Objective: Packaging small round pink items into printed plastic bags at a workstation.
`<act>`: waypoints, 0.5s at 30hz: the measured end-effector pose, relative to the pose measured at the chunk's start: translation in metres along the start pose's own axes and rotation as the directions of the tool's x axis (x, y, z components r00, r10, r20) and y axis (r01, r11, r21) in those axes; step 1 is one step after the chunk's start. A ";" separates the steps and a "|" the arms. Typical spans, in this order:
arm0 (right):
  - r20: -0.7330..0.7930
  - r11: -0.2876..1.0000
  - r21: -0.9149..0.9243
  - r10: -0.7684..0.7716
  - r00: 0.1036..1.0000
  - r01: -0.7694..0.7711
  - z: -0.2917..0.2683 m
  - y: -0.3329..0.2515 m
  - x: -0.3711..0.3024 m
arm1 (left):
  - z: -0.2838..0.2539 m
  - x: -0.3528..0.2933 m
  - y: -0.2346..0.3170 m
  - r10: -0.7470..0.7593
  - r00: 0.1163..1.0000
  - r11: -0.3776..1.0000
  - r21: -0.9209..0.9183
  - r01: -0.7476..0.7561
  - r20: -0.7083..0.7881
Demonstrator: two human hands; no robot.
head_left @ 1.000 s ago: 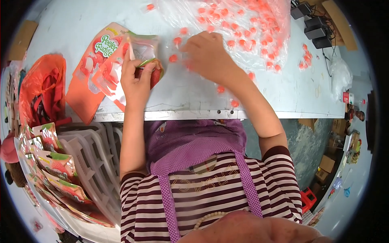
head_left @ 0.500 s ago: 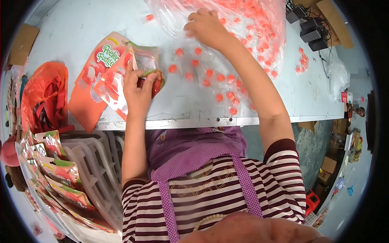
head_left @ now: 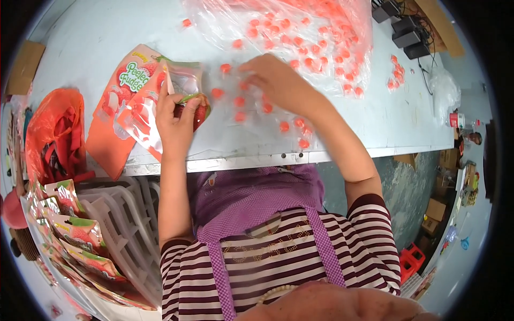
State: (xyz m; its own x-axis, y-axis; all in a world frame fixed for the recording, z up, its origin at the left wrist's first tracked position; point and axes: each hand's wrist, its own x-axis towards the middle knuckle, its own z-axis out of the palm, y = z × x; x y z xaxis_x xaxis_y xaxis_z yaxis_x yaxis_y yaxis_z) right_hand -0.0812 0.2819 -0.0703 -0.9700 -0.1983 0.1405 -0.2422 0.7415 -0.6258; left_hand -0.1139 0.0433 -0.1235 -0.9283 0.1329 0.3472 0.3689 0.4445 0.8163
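Note:
My left hand grips a candy pouch, thumb in front and fingers behind, with its mouth spread and its silvery inside showing. Under it, more flat red-and-pink pouches lie overlapped on the table. My right hand hovers palm down over small red candies in clear wrappers, to the right of the pouch. Its fingers stretch leftward, slightly apart and a little blurred, and nothing shows between them. Beyond it, a large clear plastic bag spills many more candies.
Filled pouches stand in a pale plastic crate at lower left, below a red plastic bag. Black power adapters with cables sit at the far right, near a small candy pile. The table's metal edge runs before me.
My right hand has come back toward me from the clear bag to the nearer candies, which are now partly shifted or covered. My left hand keeps its grip on the pouch.

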 end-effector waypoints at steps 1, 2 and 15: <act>-0.100 0.999 0.033 0.004 0.995 0.000 -0.011 0.000 -0.006 | -0.001 -0.001 -0.003 -0.002 1.000 1.000 -0.006 0.003 0.017; -0.125 0.994 0.099 0.048 0.991 -0.036 -0.030 -0.005 -0.015 | -0.003 -0.001 -0.007 -0.009 1.000 1.000 -0.023 0.009 0.001; 0.041 0.955 -0.297 0.031 0.999 -0.018 -0.011 0.009 -0.126 | -0.002 -0.002 -0.004 -0.062 0.997 0.997 -0.035 0.064 0.037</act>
State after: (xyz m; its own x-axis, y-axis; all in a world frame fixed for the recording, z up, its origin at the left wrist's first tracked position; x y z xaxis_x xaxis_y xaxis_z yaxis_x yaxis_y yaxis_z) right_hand 0.0390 0.3205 -0.0857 -0.9755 -0.2010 0.0892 -0.2198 0.9018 -0.3721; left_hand -0.1132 0.0397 -0.1267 -0.9506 0.1373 0.2785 0.3104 0.4211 0.8523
